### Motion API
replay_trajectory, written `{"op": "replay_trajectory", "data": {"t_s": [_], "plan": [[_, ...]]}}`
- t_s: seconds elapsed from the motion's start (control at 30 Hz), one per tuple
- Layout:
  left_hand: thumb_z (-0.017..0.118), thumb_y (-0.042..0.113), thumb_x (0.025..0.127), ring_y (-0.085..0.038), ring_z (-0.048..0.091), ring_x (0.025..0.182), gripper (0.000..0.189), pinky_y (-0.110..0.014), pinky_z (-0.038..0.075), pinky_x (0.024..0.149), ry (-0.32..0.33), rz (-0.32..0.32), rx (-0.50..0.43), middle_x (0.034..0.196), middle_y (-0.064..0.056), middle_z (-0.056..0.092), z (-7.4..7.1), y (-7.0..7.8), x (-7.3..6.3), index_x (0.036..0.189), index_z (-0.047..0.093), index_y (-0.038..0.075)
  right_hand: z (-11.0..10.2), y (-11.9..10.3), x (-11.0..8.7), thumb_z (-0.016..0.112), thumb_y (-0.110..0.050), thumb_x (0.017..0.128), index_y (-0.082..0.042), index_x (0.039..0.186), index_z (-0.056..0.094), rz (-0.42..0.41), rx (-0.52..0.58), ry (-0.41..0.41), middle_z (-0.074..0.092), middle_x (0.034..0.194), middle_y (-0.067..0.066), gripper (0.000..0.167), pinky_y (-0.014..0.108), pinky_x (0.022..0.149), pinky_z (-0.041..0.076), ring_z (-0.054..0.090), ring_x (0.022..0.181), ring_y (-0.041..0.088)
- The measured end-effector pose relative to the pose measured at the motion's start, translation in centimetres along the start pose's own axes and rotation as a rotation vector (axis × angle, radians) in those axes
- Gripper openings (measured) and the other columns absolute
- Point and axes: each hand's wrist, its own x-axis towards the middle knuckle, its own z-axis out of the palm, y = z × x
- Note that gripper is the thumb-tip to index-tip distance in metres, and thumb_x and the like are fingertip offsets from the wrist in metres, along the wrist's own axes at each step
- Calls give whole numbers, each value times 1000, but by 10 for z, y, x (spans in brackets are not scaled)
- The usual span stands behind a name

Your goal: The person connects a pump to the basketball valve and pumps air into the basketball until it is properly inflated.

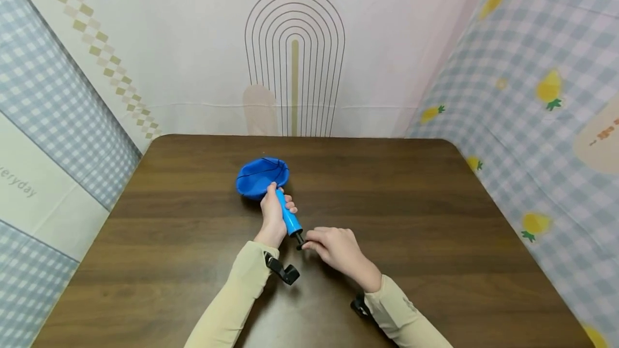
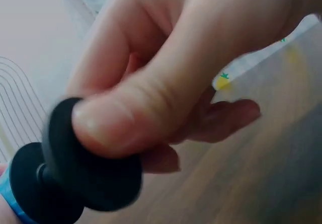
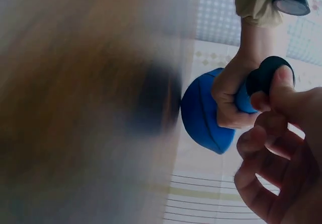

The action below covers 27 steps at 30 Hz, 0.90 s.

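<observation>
A blue hand pump (image 1: 289, 220) slants across the middle of the table, its barrel gripped by my left hand (image 1: 274, 221). At its far end is a blue ball (image 1: 253, 177) with black lines, sunken in like a bowl. My right hand (image 1: 339, 251) pinches the pump's black handle (image 2: 100, 178) between thumb and fingers. Only a short stretch of rod shows between handle and barrel. In the right wrist view, the left fingers (image 3: 234, 116) wrap the barrel close against the ball, hiding where pump and ball meet.
The brown wooden table (image 1: 411, 192) has rounded far corners. Behind it hangs a pale cloth (image 1: 193, 42) with arch lines, and checked cloths (image 1: 508, 122) flank both sides. Black camera mounts (image 1: 285, 273) sit on both wrists.
</observation>
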Motion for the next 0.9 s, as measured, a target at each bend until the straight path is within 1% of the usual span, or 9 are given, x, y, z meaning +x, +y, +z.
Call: {"op": "replay_trajectory", "data": {"t_s": [0.1, 0.23, 0.33, 0.43, 0.5, 0.57, 0.67, 0.8, 0.9], "plan": [[42, 36, 102, -7, 33, 44, 28, -18, 34, 43, -6, 0, 16, 60, 3, 38, -2, 0, 1, 88, 42, 12, 2, -2, 4, 69, -37, 85, -24, 68, 52, -35, -22, 3, 47, 60, -13, 27, 12, 42, 20, 41, 49, -1], [43, 35, 102, -8, 34, 44, 28, -18, 34, 43, -17, -17, 29, 60, 2, 39, -5, 5, 5, 86, 43, 12, -3, -7, 3, 68, -36, 87, -24, 68, 53, -135, -53, -7, 44, 61, -11, 28, 12, 44, 21, 41, 48, -1], [43, 35, 101, -7, 34, 44, 28, -18, 34, 43, -21, -9, 24, 60, 3, 40, -6, 11, 7, 86, 43, 12, -12, -12, -6, 68, -34, 88, -23, 68, 53, -214, -34, -3, 42, 60, -11, 27, 11, 45, 23, 37, 47, -3], [43, 35, 101, -6, 34, 44, 27, -17, 34, 43, -8, -2, 9, 60, 3, 40, -8, 16, 8, 87, 43, 12, -20, -17, -19, 68, -33, 88, -23, 69, 52, -282, 7, 14, 42, 60, -12, 27, 9, 47, 24, 34, 48, -5], [43, 34, 101, -6, 33, 44, 27, -17, 33, 43, 5, -11, 1, 60, 2, 39, -10, 18, 9, 87, 42, 12, -23, -21, -26, 68, -33, 88, -23, 69, 52, -307, 22, 26, 42, 60, -12, 26, 7, 48, 23, 34, 47, -6], [42, 34, 102, -7, 33, 44, 27, -17, 33, 42, 9, -17, -5, 60, 2, 39, -11, 19, 8, 87, 42, 11, -24, -22, -29, 68, -34, 88, -23, 69, 52, -310, 23, 32, 42, 59, -13, 27, 6, 48, 22, 34, 47, -6], [42, 34, 102, -7, 32, 44, 27, -18, 32, 42, 12, 3, -10, 60, 2, 38, -10, 21, 7, 87, 42, 12, -23, -20, -25, 68, -36, 87, -24, 68, 52, -271, -12, 45, 42, 59, -13, 27, 8, 47, 22, 37, 47, -5], [42, 36, 101, -7, 33, 44, 27, -18, 33, 43, 7, 35, -3, 60, 2, 37, -4, 21, 4, 87, 43, 12, -18, -12, -10, 71, -36, 84, -24, 67, 52, -206, -74, 60, 41, 59, -13, 28, 11, 43, 21, 40, 46, -3], [42, 36, 102, -7, 33, 44, 28, -18, 34, 43, -14, 35, 8, 59, 3, 37, 1, 17, 0, 87, 43, 12, -13, -7, 3, 73, -36, 82, -24, 66, 52, -181, -101, 77, 41, 58, -12, 29, 12, 42, 19, 41, 45, -2]]}}
